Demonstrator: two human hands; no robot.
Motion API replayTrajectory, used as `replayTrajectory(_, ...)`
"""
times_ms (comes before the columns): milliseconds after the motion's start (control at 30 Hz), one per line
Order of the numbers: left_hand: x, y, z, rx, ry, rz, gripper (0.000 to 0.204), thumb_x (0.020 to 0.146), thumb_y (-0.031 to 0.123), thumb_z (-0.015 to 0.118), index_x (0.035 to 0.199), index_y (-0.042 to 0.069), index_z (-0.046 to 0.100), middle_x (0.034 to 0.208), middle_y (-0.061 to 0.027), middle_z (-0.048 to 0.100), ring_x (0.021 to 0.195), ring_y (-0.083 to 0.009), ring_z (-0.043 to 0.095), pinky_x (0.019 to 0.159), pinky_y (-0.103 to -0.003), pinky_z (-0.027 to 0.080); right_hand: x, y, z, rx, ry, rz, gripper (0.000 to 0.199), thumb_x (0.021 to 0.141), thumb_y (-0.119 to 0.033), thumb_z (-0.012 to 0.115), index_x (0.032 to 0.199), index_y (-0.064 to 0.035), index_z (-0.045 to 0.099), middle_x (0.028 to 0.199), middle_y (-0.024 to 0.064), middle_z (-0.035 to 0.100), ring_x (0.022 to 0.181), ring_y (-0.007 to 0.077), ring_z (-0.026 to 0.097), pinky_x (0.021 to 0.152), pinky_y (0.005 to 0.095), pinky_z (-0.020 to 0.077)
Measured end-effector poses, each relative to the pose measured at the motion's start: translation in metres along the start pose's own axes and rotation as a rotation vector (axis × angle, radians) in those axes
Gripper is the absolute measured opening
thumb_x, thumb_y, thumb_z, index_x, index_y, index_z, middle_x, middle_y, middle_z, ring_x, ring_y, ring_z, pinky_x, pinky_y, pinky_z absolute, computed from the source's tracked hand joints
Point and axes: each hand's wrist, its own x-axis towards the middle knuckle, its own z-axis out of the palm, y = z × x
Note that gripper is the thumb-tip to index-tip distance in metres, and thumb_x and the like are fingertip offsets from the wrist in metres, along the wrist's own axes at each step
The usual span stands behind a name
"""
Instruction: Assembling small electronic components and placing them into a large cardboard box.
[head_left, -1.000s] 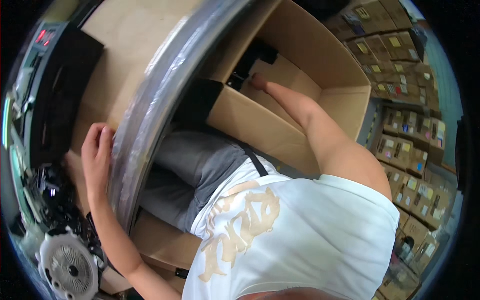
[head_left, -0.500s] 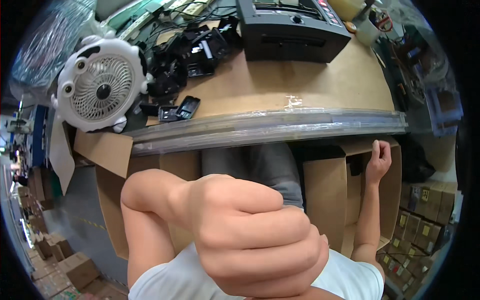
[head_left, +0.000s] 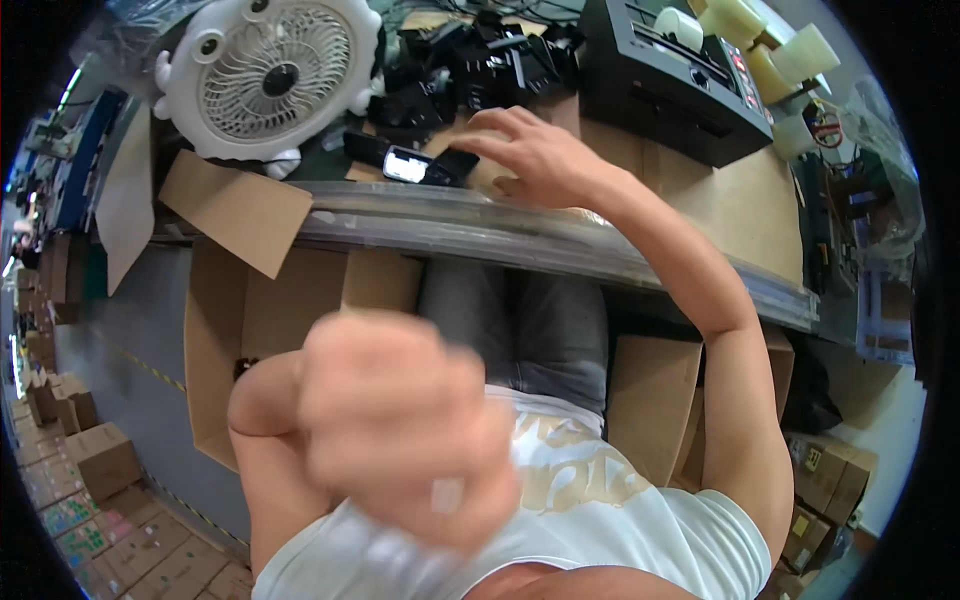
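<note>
My left hand (head_left: 400, 430) is raised close to the camera, blurred, its fingers curled into a fist. What it holds, if anything, I cannot make out; a pale smear shows beneath it. Over the table's front edge, my right hand (head_left: 545, 160) stretches left with its fingers apart, holding nothing visible. Just beyond its fingertips lies a small black plastic casing (head_left: 455, 167). Beside that is a small black part with a bright, shiny face (head_left: 405, 165). Farther back sits a heap of black plastic parts (head_left: 490, 70).
A white fan (head_left: 280, 80) stands at the back left and a dark boxy machine (head_left: 680, 90) at the back right. Clear tape covers the table edge (head_left: 450, 225). Open cartons stand below, one left (head_left: 215, 350) and one right (head_left: 650, 400).
My right hand has come up from the right carton to the small black parts on the table. My left fist has shifted left. The view has tilted and moved too.
</note>
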Motion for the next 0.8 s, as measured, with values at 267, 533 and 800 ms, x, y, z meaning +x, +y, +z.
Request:
replayTrajectory(267,0.002,-0.098,0.063,0.150,-0.151,-0.367,0.030,0.071,-0.005,0.059,0.100,0.003,0.063,0.098,-0.0073,0.064,0.077,-0.0222,0.060,0.065,-0.031,0.048,0.011,0.009,0.044,0.135,0.095,-0.151,0.021,0.078,-0.016,0.068,0.094,-0.0076,0.059,0.100,0.0101,0.062,0.084,0.0309,0.061,0.071,0.0395,0.0530)
replayTrajectory(533,0.110,-0.014,0.063,-1.131,0.051,-0.227,0.020,0.103,0.024,0.048,0.118,0.018,0.059,0.116,-0.0178,0.056,0.099,-0.0267,0.055,0.077,-0.036,0.050,-0.078,0.048,-0.014,0.526,0.308,0.336,0.015,0.078,-0.014,0.062,0.088,-0.0027,0.061,0.076,0.0113,0.065,0.063,0.0301,0.059,0.060,0.0387,0.0474)
replayTrajectory(800,0.119,-0.030,0.069,-1.129,0.126,-0.111,0.036,0.097,0.032,0.048,0.130,0.019,0.053,0.132,-0.0188,0.047,0.119,-0.0312,0.042,0.094,-0.047,0.037,-0.086,0.060,-0.017,0.625,0.383,0.480,0.011,0.078,-0.011,0.065,0.084,-0.0018,0.063,0.067,0.0067,0.058,0.056,0.0203,0.046,0.055,0.0317,0.0412)
